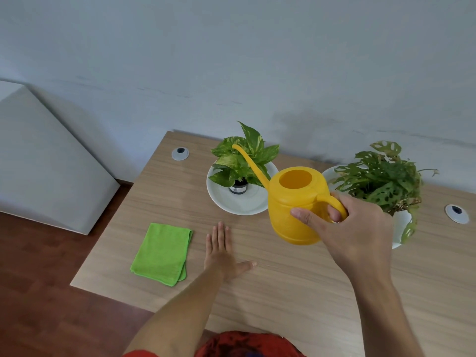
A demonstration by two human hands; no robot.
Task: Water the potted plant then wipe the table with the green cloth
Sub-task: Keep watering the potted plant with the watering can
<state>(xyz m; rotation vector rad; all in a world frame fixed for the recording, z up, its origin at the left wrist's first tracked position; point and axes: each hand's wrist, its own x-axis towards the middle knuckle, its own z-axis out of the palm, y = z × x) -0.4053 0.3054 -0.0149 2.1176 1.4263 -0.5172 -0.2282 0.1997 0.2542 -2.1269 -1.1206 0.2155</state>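
Note:
A yellow watering can point(293, 207) is held above the table by its handle, with my right hand point(353, 228) shut on it. Its long spout reaches up and left over the leaves of a small potted plant point(242, 161), which stands in a dark pot on a white saucer point(231, 202). A folded green cloth point(162, 253) lies flat near the table's left front corner. My left hand point(221, 253) rests palm down on the wood just right of the cloth, fingers apart, holding nothing.
A second, bushier plant point(381, 181) in a white pot stands at the right, behind my right hand. Two round cable grommets point(180, 153) point(457, 213) sit in the wooden table point(270, 292). A grey panel point(46, 161) leans at the left over the dark floor.

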